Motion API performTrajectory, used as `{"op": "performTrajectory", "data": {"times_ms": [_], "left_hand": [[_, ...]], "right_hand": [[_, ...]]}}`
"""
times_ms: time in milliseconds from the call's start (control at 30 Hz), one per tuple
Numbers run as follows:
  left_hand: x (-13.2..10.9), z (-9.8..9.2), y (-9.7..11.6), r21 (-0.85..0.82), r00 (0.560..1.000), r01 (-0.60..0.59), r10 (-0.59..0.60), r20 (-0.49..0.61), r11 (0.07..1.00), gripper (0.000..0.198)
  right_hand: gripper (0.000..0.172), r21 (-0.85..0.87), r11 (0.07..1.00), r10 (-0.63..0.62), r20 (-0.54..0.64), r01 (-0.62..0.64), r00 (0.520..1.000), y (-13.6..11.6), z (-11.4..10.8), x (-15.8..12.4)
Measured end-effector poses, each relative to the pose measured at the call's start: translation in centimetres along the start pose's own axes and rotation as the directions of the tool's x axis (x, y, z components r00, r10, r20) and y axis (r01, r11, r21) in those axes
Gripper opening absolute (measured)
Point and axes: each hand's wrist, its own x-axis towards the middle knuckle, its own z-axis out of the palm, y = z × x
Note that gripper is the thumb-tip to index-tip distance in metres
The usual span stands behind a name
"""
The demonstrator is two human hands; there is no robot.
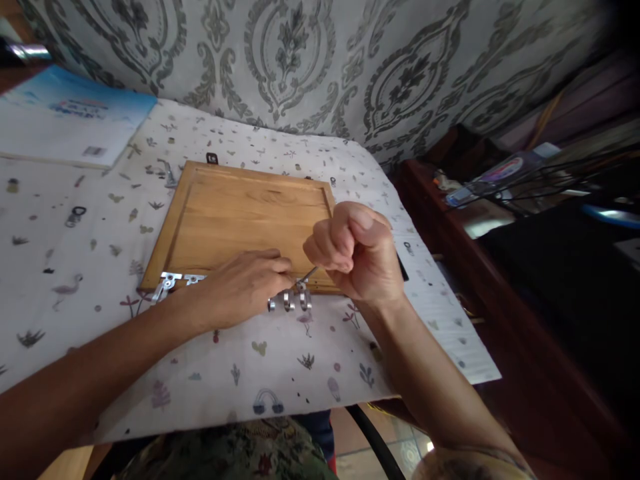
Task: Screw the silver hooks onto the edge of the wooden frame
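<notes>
A wooden board [250,207] with a raised frame lies flat on the table. Along its near edge runs a silver metal hook rail [193,279], with several curved hooks [305,300] hanging past the edge. My left hand [245,287] lies over the middle of the rail, fingers bent and pressed together; its fingertips are close to the shaft's tip, and whatever they pinch is hidden. My right hand [357,250] is closed in a fist around a screwdriver, its handle hidden. The screwdriver's thin metal shaft [310,274] slants down left to the rail near the right-hand hooks.
A patterned cloth [280,373] covers the table. A blue and white book [75,117] lies at the far left. A small metal piece [167,175] sits left of the board. To the right, a dark red cabinet [425,213] holds a clear bottle [500,175] and cables.
</notes>
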Motion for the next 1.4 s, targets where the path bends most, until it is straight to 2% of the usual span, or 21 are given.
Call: {"op": "performTrajectory", "data": {"times_ms": [100, 167, 300, 367, 433, 533, 633, 700, 800, 900, 1000, 1067, 1200, 1300, 1400], "left_hand": [[0.1, -0.3, 0.2, 0.042, 0.998, 0.025, -0.027, 0.058, 0.999, 0.026], [0.2, -0.4, 0.3, 0.05, 0.998, 0.024, -0.027, 0.058, 0.998, 0.025], [0.2, -0.5, 0.4, 0.05, 0.999, 0.021, -0.024, 0.047, 0.999, 0.024], [0.1, -0.5, 0.3, 0.054, 0.999, 0.017, -0.019, 0.039, 0.998, 0.025], [0.1, -0.4, 0.3, 0.063, 1.0, 0.008, -0.009, 0.029, 0.998, 0.025], [0.0, -0.2, 0.1, 0.064, 1.0, -0.006, 0.005, 0.02, 0.998, 0.025], [-0.1, 0.0, -0.1, 0.05, 1.0, -0.011, 0.011, 0.006, 0.999, 0.024], [-0.2, 0.1, -0.1, 0.043, 1.0, -0.004, 0.004, 0.004, 0.999, 0.024], [-0.2, 0.1, -0.2, 0.039, 1.0, 0.007, -0.007, 0.006, 0.999, 0.027], [-0.3, -0.1, -0.1, 0.046, 1.0, -0.002, 0.002, 0.0, 0.999, 0.03], [-0.3, -0.3, 0.0, 0.057, 1.0, 0.006, -0.007, 0.018, 0.998, 0.027], [-0.2, -0.4, 0.1, 0.058, 0.999, 0.024, -0.026, 0.04, 0.998, 0.023], [-0.2, -0.4, 0.0, 0.045, 0.998, 0.028, -0.031, 0.055, 0.999, 0.021], [-0.3, -0.4, 0.0, 0.039, 0.999, 0.025, -0.027, 0.045, 0.999, 0.023], [-0.2, -0.5, 0.0, 0.032, 0.998, 0.033, -0.034, 0.053, 0.999, 0.021]], "right_hand": [[0.057, -0.04, 0.998, -0.051, -0.132, 0.046, 0.99, 0.0, 1.1, 0.0], [0.056, -0.057, 0.995, -0.09, -0.239, 0.078, 0.967, 0.1, 1.6, -0.1], [0.052, -0.151, 0.979, -0.193, -0.451, 0.139, 0.871, 0.5, 2.3, -0.5], [0.051, -0.225, 0.964, -0.239, -0.503, 0.141, 0.83, 0.7, 2.3, -0.6], [0.051, -0.266, 0.955, -0.252, -0.483, 0.133, 0.839, 0.7, 2.1, -0.7], [0.048, -0.255, 0.96, -0.206, -0.38, 0.112, 0.902, 0.7, 1.5, -0.7], [0.041, -0.166, 0.982, -0.135, -0.251, 0.095, 0.959, 0.6, 0.5, -0.5], [0.037, -0.081, 0.993, -0.101, -0.172, 0.088, 0.98, 0.6, -0.2, -0.3], [0.034, 0.035, 0.996, -0.077, -0.129, 0.082, 0.989, 0.5, -1.2, -0.1], [0.039, 0.068, 0.995, -0.062, -0.091, 0.068, 0.994, 0.4, -1.7, -0.1], [0.044, 0.054, 0.997, -0.06, -0.065, 0.063, 0.996, 0.3, -1.5, -0.2], [0.047, 0.064, 0.995, -0.07, -0.105, 0.077, 0.992, 0.3, -0.9, -0.3], [0.047, 0.087, 0.987, -0.102, -0.298, 0.133, 0.949, 0.4, 0.9, -0.7], [0.047, 0.008, 0.983, -0.159, -0.468, 0.184, 0.87, 0.8, 2.1, -0.7], [0.047, -0.1, 0.97, -0.24, -0.57, 0.223, 0.786, 1.1, 3.0, -0.6]]}}
